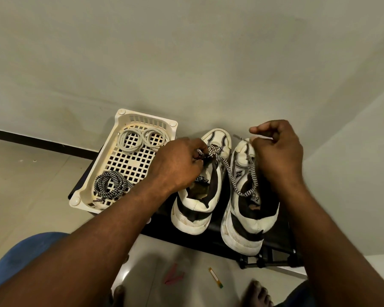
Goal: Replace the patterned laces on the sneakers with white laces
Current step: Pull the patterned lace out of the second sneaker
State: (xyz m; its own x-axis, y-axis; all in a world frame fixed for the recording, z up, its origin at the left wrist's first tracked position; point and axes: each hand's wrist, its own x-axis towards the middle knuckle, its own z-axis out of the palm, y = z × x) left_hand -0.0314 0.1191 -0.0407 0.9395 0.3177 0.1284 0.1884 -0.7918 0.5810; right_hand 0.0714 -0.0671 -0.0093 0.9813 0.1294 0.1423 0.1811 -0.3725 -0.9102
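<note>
I am looking down at a black table (208, 240) that is filling the lower middle of the frame, backed by a pale wall. Two white-and-black sneakers are standing on it side by side with heels toward the bottom of the frame. The left sneaker (197, 209) is sitting at centre, and the right sneaker (246, 229) is just beside it, reaching lower in the frame. A cream basket (85, 180) is resting on the table at centre left, close to the left sneaker.

The left hand (177, 165) is hovering over the left sneaker's tongue with its fingers curled, pinching the patterned lace (232, 180) near the upper eyelets. The right hand (277, 149) is hanging over the right sneaker's toe, fingers curled in and gripping the lace's other stretch. A grey tip is showing just left of those fingers. Between the two hands the lace is drooping in a loop across the right sneaker's opening.

In the basket, a coiled lace (110, 185) with the same pattern is lying at the lower end, and two white laces (129, 150) are lying coiled at the upper end. On the floor at the bottom of the frame, a pink scrap (173, 275) and a small strip (215, 276) are lying near bare toes (257, 293).
</note>
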